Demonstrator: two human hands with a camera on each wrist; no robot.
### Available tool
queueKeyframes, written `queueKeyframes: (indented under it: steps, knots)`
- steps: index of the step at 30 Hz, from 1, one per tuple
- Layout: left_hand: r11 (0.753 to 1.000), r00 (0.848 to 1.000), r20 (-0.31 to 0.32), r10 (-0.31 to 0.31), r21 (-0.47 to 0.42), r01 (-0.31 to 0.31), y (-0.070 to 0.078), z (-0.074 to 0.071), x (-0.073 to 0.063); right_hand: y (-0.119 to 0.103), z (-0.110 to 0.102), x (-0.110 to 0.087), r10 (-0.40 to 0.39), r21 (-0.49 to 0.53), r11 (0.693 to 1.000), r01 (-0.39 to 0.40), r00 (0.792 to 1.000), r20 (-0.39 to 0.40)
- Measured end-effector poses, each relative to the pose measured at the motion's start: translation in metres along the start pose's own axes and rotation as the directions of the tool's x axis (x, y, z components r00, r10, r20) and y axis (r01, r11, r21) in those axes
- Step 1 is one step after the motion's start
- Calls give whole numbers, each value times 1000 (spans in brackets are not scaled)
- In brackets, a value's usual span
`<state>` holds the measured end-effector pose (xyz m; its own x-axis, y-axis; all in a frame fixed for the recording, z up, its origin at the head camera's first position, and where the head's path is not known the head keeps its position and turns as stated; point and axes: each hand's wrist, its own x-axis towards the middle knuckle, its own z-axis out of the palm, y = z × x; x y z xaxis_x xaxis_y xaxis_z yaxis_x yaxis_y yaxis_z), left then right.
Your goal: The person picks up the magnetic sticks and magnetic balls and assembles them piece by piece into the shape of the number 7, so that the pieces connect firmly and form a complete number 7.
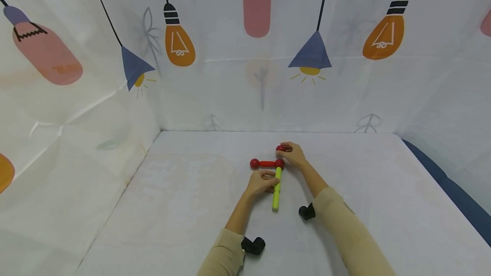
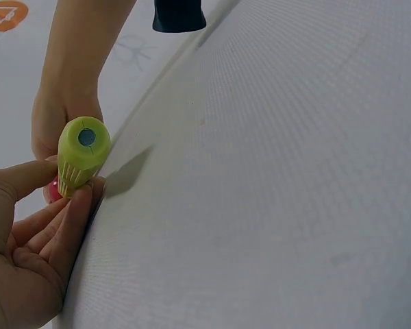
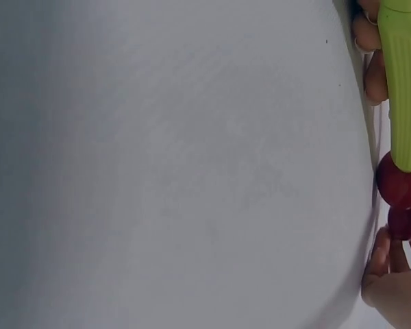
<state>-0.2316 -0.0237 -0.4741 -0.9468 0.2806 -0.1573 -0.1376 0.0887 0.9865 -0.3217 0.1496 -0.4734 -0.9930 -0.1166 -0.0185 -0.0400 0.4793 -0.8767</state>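
My left hand pinches a yellow-green rod between thumb and fingers, near its upper half. In the left wrist view the round end of the rod faces the camera, with a small grey disc in its centre. At the rod's far end sits a dark red ball. A short red rod runs left from that ball to another red ball, forming a corner. Just beyond the corner, my right hand grips a third red ball with its fingertips.
The white tabletop spreads around both hands. White sheets printed with hanging lamps and bulbs enclose it at the back and sides. Black wrist-camera mounts stick out from both sleeves. A dark blue strip shows along the right edge.
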Motion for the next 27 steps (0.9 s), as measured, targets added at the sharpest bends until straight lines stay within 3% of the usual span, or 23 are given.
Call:
queueKeyframes:
  steps: [6, 14, 19, 23, 27]
  knots:
    - [1000, 1000, -26, 1, 20, 0, -16, 2, 11, -3, -7, -11, 36, 1, 999, -36, 999, 3]
    - [1000, 999, -47, -11, 27, 13, -16, 3, 12, 3, -17, -20, 105, 31, 994, -106, 994, 13]
    - [1000, 999, -42, -3, 10, 3, -17, 4, 13, 8, -24, -28, 101, 25, 995, -101, 994, 37]
    - [1000, 999, -31, 8, 4, -8, -9, 4, 7, 8, -29, -38, 66, 48, 996, -69, 996, 67]
    - [999, 1000, -18, 6, 36, -6, 12, 4, -9, 4, -30, -48, 120, 48, 991, -124, 989, 82]
